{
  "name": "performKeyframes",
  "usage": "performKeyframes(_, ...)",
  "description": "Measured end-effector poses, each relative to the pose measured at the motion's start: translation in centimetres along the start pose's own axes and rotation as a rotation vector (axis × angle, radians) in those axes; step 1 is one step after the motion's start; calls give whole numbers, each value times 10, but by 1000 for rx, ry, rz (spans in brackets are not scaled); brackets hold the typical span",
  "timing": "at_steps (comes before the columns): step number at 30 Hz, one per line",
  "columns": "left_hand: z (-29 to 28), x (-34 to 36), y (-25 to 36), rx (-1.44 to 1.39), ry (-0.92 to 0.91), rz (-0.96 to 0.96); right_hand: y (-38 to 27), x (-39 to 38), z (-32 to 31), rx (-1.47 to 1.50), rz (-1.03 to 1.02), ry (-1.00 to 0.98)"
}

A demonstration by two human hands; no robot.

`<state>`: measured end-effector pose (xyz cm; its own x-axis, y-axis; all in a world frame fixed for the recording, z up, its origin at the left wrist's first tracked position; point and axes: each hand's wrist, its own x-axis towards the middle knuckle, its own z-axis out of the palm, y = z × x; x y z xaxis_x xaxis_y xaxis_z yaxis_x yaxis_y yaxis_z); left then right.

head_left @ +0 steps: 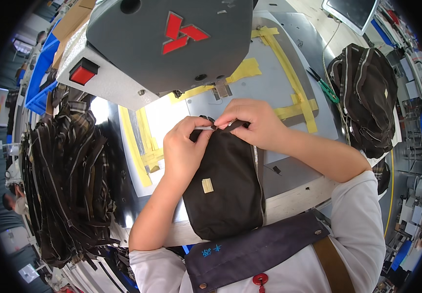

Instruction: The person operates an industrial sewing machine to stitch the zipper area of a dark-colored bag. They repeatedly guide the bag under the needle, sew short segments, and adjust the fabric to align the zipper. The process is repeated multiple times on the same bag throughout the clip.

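Observation:
A dark brown fabric bag piece point(228, 195) with a metal zipper along its right side hangs over the table's front edge, a small cream label on it. At its top edge my left hand point(184, 146) is closed in a pinch, with a thin pale stick-like thing point(203, 128) between thumb and fingers; its kind is unclear. My right hand point(255, 122) meets it there, pinching a short dark strap point(235, 126) of the bag. The fingertips almost touch and partly hide the strap's end.
Above my hands is a grey sewing machine head point(172, 49) with a red switch point(82, 72). Yellow tape point(296, 83) marks the work plate. Green-handled snips point(325, 87) lie at right, beside stacked dark bags point(367, 97). Zippered pieces point(67, 180) are heaped at left.

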<state>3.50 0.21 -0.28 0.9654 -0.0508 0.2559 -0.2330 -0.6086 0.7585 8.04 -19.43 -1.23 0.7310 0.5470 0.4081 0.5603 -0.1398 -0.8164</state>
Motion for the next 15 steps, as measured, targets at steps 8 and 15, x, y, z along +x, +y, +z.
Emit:
performKeyframes(8, 2, 0, -1, 21, 26, 53, 6, 3, -9, -192, -210, -126)
performKeyframes(15, 2, -1, -8, 264, 45, 339, -1, 4, -9, -181, -12, -171)
